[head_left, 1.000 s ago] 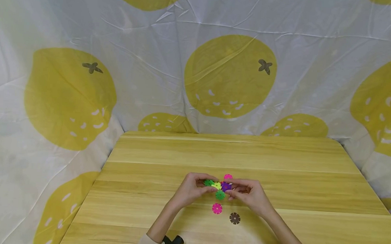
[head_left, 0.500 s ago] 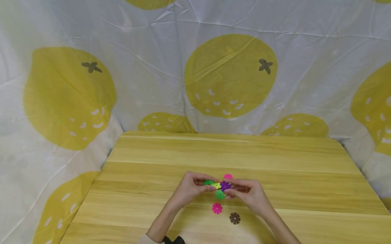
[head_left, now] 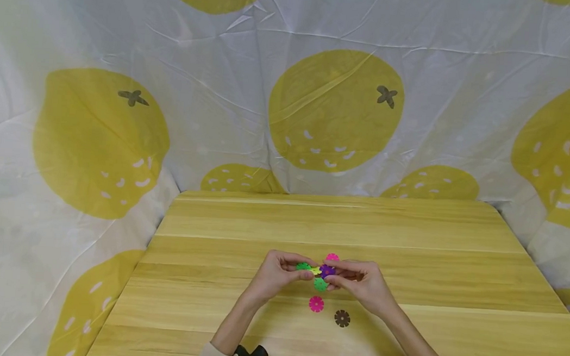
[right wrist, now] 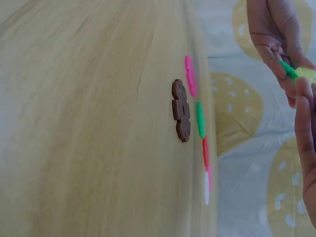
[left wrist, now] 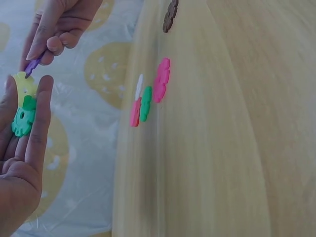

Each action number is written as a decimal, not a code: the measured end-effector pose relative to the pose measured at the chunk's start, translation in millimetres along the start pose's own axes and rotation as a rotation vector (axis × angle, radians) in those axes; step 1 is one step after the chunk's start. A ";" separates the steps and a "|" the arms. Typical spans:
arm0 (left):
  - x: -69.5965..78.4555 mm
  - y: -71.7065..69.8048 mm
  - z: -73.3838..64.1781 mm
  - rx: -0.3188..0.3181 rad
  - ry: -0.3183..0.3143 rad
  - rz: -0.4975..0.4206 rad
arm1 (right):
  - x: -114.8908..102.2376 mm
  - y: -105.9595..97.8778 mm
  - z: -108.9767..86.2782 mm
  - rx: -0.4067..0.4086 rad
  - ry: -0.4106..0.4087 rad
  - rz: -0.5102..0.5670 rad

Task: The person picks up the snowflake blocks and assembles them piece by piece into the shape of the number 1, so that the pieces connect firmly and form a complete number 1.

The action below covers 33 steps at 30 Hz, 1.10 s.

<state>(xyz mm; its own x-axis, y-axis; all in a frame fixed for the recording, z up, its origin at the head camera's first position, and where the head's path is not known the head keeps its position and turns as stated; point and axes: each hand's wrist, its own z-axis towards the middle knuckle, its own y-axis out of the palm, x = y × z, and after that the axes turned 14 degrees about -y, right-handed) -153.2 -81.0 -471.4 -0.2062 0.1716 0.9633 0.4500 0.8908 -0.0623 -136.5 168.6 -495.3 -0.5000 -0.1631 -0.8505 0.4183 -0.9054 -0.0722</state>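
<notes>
Above the table my left hand holds a green snowflake disc joined to a yellow snowflake disc, the pair between thumb and fingers. My right hand pinches a purple snowflake disc between thumb and fingertips. In the left wrist view, the purple disc's edge meets the rim of the yellow one, roughly crosswise. The right wrist view shows the green and yellow pieces partly behind my right fingers, with the purple disc hidden.
Loose on the wooden table below the hands lie a green disc, a pink disc and a brown disc. Another pink disc lies farther back. Red and white discs show in the wrist views. A lemon-print cloth hangs behind.
The purple disc has shifted slightly left towards the yellow one, which has tilted more edge-on to the head camera. Both hands keep their holds, and the loose discs stay put.
</notes>
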 end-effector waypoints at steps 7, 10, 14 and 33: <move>1.9 -4.3 -1.8 -0.007 0.010 0.022 | -4.2 3.2 -0.6 0.023 -0.001 -0.077; 2.2 -5.0 -2.3 -0.020 0.013 0.002 | -5.1 3.6 -1.2 0.026 0.002 -0.079; 1.3 -4.3 -2.9 -0.022 0.009 -0.018 | -6.3 3.6 -1.5 0.016 -0.011 -0.093; 1.9 -1.9 -1.8 0.020 -0.004 0.022 | -8.5 10.4 1.7 0.029 -0.056 -0.105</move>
<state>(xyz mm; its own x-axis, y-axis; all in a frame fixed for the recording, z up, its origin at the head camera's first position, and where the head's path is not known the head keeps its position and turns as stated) -152.9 -83.2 -469.0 -0.1999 0.1928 0.9607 0.4371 0.8950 -0.0887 -129.3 159.9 -487.9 -0.5816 -0.0873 -0.8088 0.3397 -0.9295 -0.1439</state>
